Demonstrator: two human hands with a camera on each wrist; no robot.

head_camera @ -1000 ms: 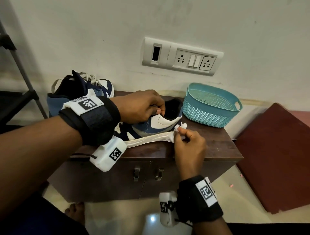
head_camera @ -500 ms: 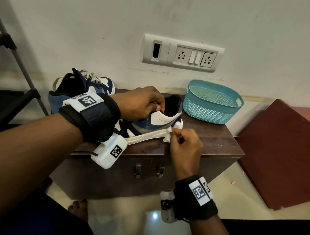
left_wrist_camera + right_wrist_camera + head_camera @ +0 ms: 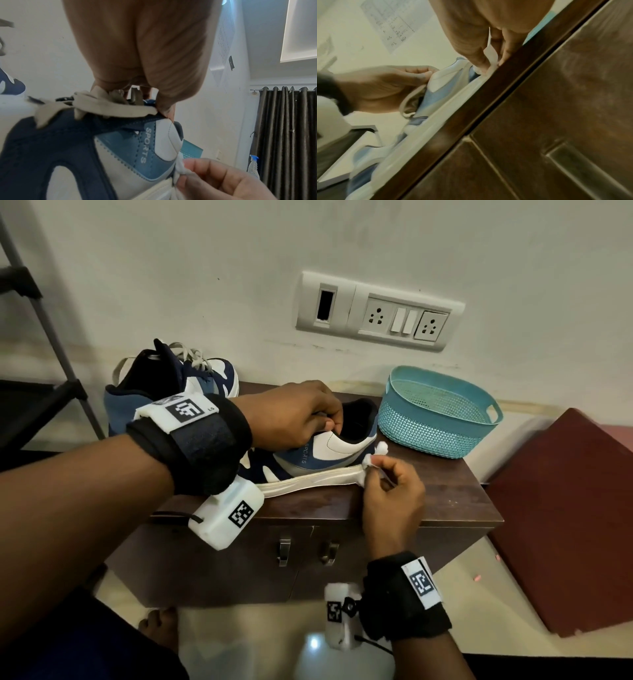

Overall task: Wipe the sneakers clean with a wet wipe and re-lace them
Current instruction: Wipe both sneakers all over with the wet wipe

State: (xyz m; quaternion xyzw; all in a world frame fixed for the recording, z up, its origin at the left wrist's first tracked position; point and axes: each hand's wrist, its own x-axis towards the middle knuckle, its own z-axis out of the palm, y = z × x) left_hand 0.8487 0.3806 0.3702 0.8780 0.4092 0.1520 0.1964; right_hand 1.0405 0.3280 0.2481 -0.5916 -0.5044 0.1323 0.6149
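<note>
Both hands are working on a blue-and-white sneaker point(image 3: 308, 460) lying on a dark wooden cabinet point(image 3: 445, 501). The left hand point(image 3: 291, 416) is gripping the sneaker at its collar, thumb and fingers curled over the top edge near the grey laces point(image 3: 109, 106), steadying it. The right hand point(image 3: 390, 491) is pinching a bunched white wet wipe point(image 3: 371, 457) between thumb and fingertips, pressing it against the heel end of the white midsole, where sole meets upper.

Judging from this, the wiping step is under way. Doing it well probably means keeping the left hand's hold firm so the shoe is not sliding on the cabinet, running the wipe along the midsole in long strokes rather than dabbing, and turning the wipe to a fresh face as it is picking up dirt. The seam above the sole likely needs fingertip pressure.

Counted: 2 sneakers, the second sneaker point(image 3: 178, 381) standing behind the left wrist against the wall, laces in place; 1 wet wipe; 1 teal plastic basket point(image 3: 442, 436) just beside the heel of the held sneaker; 1 wall switchboard point(image 3: 376, 309) with 2 sockets; 2 drawer handles on the cabinet front.
</note>
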